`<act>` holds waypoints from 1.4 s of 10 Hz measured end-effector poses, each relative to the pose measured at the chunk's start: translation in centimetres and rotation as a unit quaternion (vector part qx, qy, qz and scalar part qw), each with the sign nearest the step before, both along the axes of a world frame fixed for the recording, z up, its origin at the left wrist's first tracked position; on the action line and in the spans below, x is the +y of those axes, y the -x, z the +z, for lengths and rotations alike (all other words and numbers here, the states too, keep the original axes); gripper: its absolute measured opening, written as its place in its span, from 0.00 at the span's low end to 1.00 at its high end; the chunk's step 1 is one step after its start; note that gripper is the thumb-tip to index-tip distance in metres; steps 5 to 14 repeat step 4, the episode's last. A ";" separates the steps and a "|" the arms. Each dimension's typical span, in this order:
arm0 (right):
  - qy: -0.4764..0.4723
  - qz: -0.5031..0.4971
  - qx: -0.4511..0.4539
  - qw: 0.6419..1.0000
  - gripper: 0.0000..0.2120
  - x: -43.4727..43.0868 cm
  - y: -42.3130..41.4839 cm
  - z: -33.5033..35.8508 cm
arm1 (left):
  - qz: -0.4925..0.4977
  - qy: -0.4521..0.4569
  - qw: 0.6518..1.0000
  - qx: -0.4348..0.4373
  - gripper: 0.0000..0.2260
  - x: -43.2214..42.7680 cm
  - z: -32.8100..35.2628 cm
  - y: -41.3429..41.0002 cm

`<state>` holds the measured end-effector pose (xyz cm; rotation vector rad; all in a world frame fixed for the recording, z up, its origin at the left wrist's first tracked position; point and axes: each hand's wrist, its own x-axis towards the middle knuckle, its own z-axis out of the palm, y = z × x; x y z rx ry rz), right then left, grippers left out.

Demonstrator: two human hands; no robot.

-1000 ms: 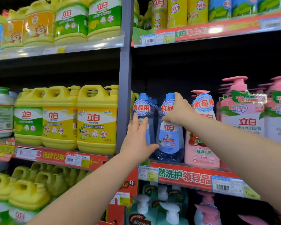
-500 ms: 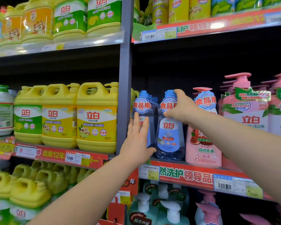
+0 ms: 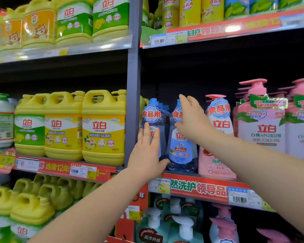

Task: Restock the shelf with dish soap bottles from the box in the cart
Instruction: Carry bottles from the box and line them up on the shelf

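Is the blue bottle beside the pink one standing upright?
Upright: the blue bottle rests base-down on the shelf, neck rising behind the right hand.

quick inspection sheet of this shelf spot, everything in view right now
surface: middle shelf with a red price strip along its edge, bottles standing upright on it.
job's things: left blue bottle and right blue bottle of dish soap stand side by side at the front, with more behind them; box and cart not in view.
clutter: pink pump bottles to the right, yellow jugs in the bay to the left.
grippers: left hand flat against the left blue bottle, fingers straight; right hand open at the right blue bottle's neck, contact unclear.
cables: nothing seen.
surroundings: stocked shelves above and below; grey upright between the bays.
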<state>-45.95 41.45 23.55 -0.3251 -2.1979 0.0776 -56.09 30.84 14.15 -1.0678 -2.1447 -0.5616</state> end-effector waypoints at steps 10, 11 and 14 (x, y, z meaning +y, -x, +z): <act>-0.209 -0.100 -0.094 0.968 0.28 -1.6 -5.2 -1.6 | 0.060 0.090 0.991 0.076 0.37 -4.6 0.8 -2.5; -0.209 -0.100 -0.094 0.968 0.28 -1.6 -5.2 -1.6 | 0.060 0.090 0.991 0.076 0.37 -4.6 0.8 -2.5; -0.209 -0.100 -0.094 0.968 0.28 -1.6 -5.2 -1.6 | 0.060 0.090 0.991 0.076 0.37 -4.6 0.8 -2.5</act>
